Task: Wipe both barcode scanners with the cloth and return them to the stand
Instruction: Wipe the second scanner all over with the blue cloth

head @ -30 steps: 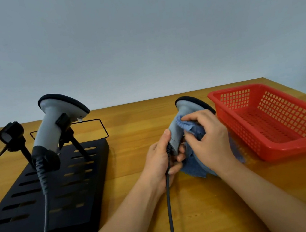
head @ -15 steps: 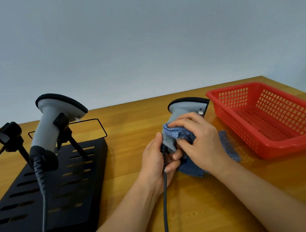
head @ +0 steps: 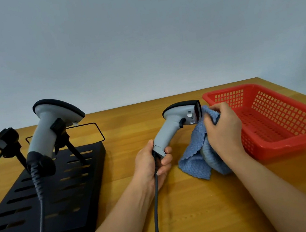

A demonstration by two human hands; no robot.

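Since the earlier frame, cloth (head: 202, 148), bunched in right hand (head: 222, 127), shifted to the window of scanner (head: 177, 124), held above the table by left hand (head: 151, 163); its cable (head: 156, 213) could snag during return to stand (head: 46, 191).

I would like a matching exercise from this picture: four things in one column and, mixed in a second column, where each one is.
Things:
1. blue cloth
2. red basket
3. scanner with the window facing right
4. other scanner

Places:
A. on the black stand
B. in the left hand
C. in the right hand
D. at the table's right edge

Pairs: 1-C, 2-D, 3-B, 4-A
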